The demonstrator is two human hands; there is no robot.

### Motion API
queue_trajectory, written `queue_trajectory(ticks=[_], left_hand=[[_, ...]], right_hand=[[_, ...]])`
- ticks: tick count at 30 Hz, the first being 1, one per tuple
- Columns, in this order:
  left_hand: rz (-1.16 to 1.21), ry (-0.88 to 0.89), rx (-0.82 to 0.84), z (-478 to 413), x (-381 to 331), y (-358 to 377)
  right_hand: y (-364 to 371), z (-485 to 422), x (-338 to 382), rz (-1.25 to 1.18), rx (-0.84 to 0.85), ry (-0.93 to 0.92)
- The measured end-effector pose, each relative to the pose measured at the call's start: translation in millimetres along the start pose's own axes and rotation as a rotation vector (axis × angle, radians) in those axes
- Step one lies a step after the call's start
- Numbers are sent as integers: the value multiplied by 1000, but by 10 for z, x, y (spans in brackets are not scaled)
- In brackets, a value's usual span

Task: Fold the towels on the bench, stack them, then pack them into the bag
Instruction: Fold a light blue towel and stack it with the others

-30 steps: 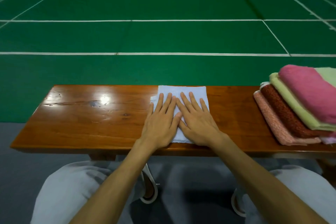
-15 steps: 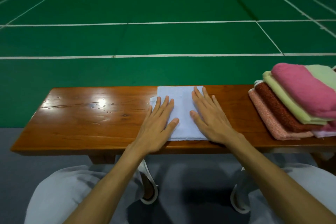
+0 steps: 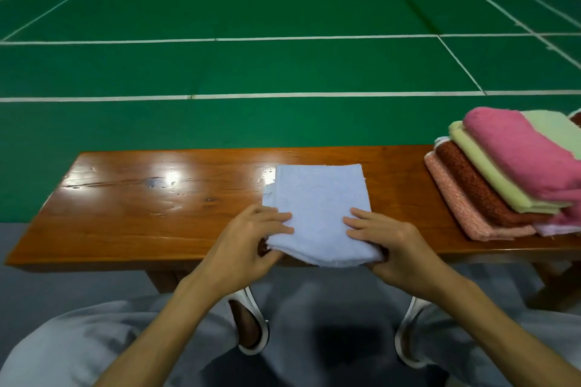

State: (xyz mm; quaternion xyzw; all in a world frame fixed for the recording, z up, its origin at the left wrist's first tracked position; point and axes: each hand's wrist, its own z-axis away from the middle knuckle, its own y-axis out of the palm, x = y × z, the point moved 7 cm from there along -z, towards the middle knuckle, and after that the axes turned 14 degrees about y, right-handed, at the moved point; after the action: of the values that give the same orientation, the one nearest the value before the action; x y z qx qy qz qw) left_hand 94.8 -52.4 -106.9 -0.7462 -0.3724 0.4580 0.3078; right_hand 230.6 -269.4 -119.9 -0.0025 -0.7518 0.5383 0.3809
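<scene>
Moved since prev. frame: both hands off towel top to its near edge. Left hand (image 3: pixel 248 242) & right hand (image 3: pixel 390 245), fingers clamped on blue towel (image 3: pixel 317 198), mid surface (image 3: pixel 141 207), near edge lifted. Stack (image 3: pixel 503 176) at right: approx. 5+ pcs. Status: folding ongoing; stacking unfinished, bag not in view.

Both hands, flat on top of the light blue towel (image 3: pixel 317 207) a second ago, now sit at its near corners. The left hand (image 3: pixel 248 245) and right hand (image 3: pixel 393 248) pinch the near edge, fingers (image 3: pixel 276 223) on top, lifting it slightly off the tabletop (image 3: pixel 141 207).
</scene>
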Motion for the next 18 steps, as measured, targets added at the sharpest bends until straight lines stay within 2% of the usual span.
queue_trajectory(ticks=[3,6,9,13,15,18], left_hand=[[201,-131,-28,-69,3,-85],[350,-267,-83,-140,76,-90],[437,-386,-197,-253,190,-52],[430,-544,-377,-391,419,1],[390,-628,-453,-419,526,48],[246,-662,-495,-480,604,81]], right_hand=[[-256,-96,10,-112,8,120],[-368,-207,5,-270,88,236],[-454,-354,-26,-386,22,281],[-508,-564,-203,-488,-97,396],[-484,-669,-343,-477,-175,487],[-360,-797,-508,-404,-254,618]])
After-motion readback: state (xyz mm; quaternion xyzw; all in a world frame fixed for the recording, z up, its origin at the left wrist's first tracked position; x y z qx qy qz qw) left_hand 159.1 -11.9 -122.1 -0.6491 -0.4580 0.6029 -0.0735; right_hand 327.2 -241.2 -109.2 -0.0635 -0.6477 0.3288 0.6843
